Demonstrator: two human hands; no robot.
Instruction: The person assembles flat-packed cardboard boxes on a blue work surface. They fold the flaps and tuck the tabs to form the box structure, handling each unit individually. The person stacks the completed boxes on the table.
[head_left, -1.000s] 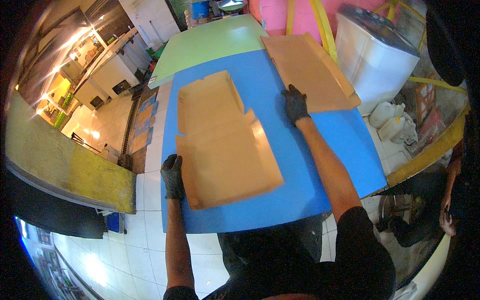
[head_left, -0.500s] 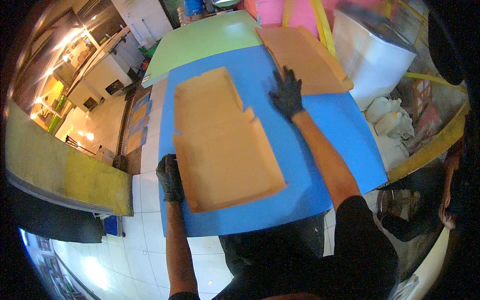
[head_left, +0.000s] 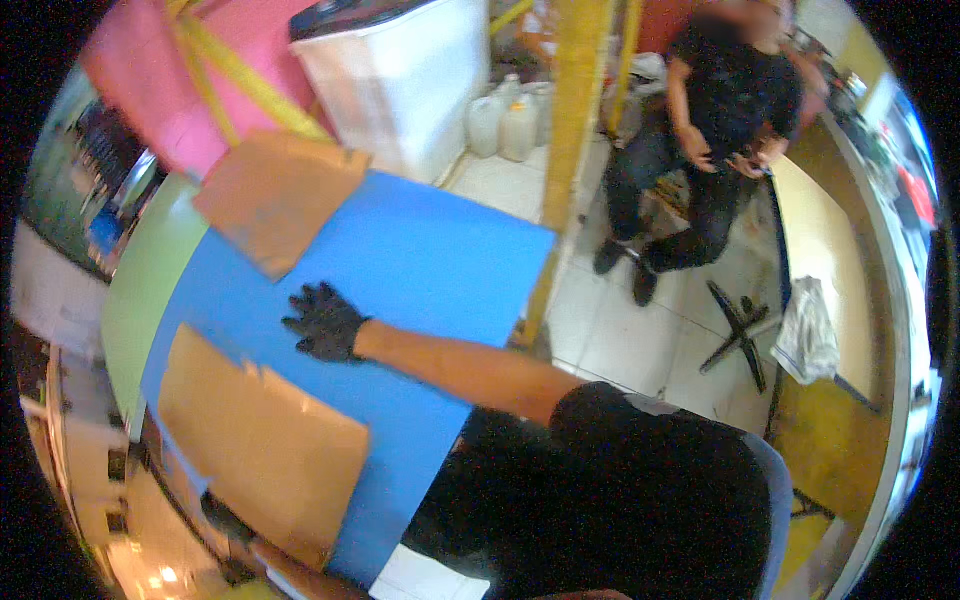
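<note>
A brown cardboard box blank (head_left: 270, 440), shallow-sided and opened out, lies on the blue tabletop (head_left: 420, 235). My left hand (head_left: 228, 518), in a dark glove, is at its left edge; blur and the cardboard hide the fingers. On the blue surface, to the right of the blank, my gloved right hand (head_left: 327, 322) rests with fingers spread, holding nothing. Farther off, beyond that hand, a second brown cardboard piece (head_left: 285, 195) lies near the table's far edge, apart from my fingers.
A light green tabletop (head_left: 150, 285) adjoins the far left side. Past the table stand a white chest (head_left: 385, 85), plastic jugs (head_left: 518, 128) and a yellow post (head_left: 572, 130). A seated person (head_left: 725, 110) is at the right, beside a wooden-topped counter (head_left: 825, 225).
My view has swung to the right, bringing the seated person and counter into sight. My right hand has come away from the far cardboard piece; my left stays by the near blank's edge.
</note>
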